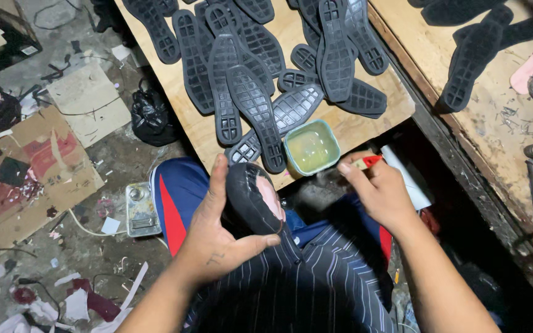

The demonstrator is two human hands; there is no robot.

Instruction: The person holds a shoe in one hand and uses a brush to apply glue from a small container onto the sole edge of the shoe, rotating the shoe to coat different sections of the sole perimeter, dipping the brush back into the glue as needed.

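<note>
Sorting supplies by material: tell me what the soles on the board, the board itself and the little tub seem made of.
Soles: likely moulded rubber, matte dark grey, patterned tread. Board: bare plywood by its pale grain, unfinished. Tub: probably plastic, pale green, smooth rounded rim, holding a yellowish liquid.

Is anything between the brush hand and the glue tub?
Nothing visible. The right hand holds a red-handled brush just right of the teal glue tub; the gap is open. The left hand holds the black shoe lower left.
</note>
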